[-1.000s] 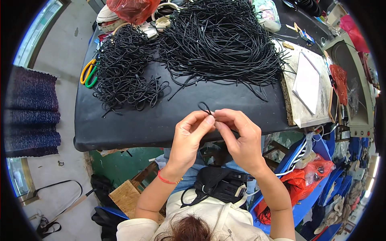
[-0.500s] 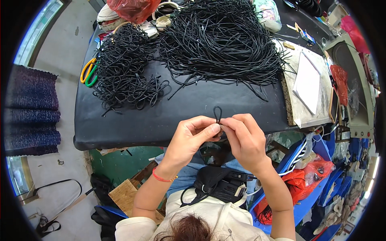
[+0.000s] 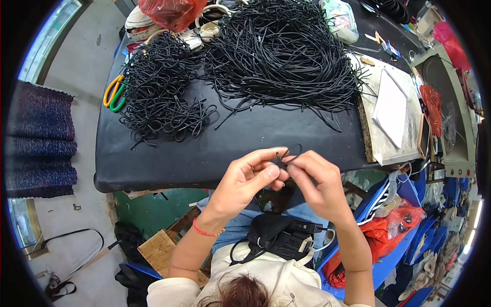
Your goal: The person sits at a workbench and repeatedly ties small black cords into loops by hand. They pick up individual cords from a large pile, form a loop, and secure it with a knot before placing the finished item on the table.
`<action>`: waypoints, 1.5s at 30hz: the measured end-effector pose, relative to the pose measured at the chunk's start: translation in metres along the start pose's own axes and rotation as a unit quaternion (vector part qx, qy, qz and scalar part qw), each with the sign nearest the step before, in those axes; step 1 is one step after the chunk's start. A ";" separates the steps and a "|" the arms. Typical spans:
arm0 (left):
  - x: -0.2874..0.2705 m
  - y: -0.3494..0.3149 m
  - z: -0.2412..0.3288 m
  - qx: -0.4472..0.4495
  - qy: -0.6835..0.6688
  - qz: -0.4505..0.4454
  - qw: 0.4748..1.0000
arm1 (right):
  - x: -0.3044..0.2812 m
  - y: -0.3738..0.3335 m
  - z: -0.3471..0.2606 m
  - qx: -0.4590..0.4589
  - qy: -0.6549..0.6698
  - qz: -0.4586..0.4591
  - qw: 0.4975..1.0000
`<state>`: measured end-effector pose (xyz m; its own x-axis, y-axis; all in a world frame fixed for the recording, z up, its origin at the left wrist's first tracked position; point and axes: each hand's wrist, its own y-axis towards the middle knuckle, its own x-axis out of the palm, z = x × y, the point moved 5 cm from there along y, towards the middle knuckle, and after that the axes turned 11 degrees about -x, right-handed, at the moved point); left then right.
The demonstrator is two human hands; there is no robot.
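Note:
Just over the table's near edge, a thin black cord [image 3: 294, 148] is bent into a loop between my two hands. My left hand [image 3: 249, 176] pinches it between thumb and fingers, with a short end standing up past the fingertips. The fingertips of my right hand [image 3: 315, 179] grip the cord close beside the left ones. Where the strands cross is partly hidden by my fingers. Beyond lie a big heap of straight black cords [image 3: 286, 61] and, to its left, a smaller tangle of looped black cords [image 3: 158, 84].
Scissors [image 3: 113, 93] with orange and green handles lie at the table's left edge. A worn board [image 3: 371, 110] carries a white panel [image 3: 391, 107] on the right. A blue bin [image 3: 376, 276] with red plastic bags stands beside my right arm. A red bag [image 3: 171, 13] sits at the back.
The loop, upright above my fingertips before, now leans right toward my right hand. A cord end shows at my left fingertips. My right hand has shifted slightly down and to the right.

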<state>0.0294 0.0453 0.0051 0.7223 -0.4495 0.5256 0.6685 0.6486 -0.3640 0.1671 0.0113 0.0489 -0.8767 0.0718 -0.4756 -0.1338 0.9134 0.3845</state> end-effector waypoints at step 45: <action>0.009 -0.005 -0.009 -0.059 0.096 0.043 0.993 | 0.020 -0.015 0.025 0.275 0.373 0.175 0.869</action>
<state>0.0345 0.0328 0.0052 0.7903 -0.5119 0.3366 0.6110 0.6183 -0.4943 0.1633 0.0094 0.0141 -0.9022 0.2917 0.3177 0.2629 0.9559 -0.1312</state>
